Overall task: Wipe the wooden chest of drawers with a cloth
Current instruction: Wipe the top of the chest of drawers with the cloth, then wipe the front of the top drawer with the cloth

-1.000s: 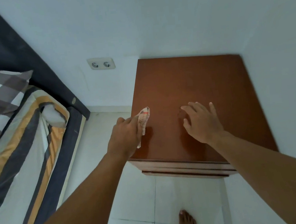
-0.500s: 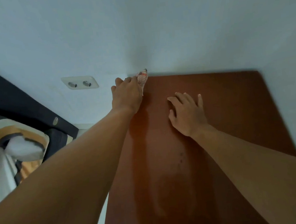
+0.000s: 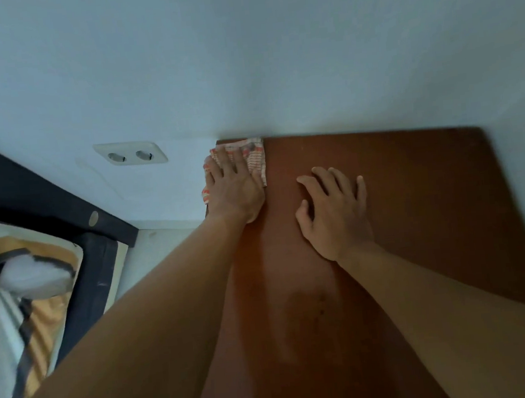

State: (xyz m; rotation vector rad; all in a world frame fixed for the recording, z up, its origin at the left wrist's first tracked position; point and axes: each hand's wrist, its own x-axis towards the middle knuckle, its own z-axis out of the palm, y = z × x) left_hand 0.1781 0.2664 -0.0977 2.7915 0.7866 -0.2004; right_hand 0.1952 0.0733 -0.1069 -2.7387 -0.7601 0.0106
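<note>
The reddish-brown wooden chest of drawers (image 3: pixel 416 216) fills the right half of the view, seen from above, with only its top showing. A small white cloth with red stripes (image 3: pixel 255 159) lies spread flat on the top's far left corner, against the wall. My left hand (image 3: pixel 233 187) presses down on the cloth with flat fingers, covering most of it. My right hand (image 3: pixel 333 214) rests palm down on the bare wood just right of it, fingers spread and holding nothing.
White walls close in behind the chest and along its right side. A double wall socket (image 3: pixel 131 153) sits left of the chest. A bed with a dark headboard (image 3: pixel 30 195) and striped bedding (image 3: pixel 22 286) stands at the left, with pale floor (image 3: pixel 153 244) between.
My left hand carried the bunched cloth from the top's near left edge to the far left corner, then flattened it under the palm. The view moved in over the top.
</note>
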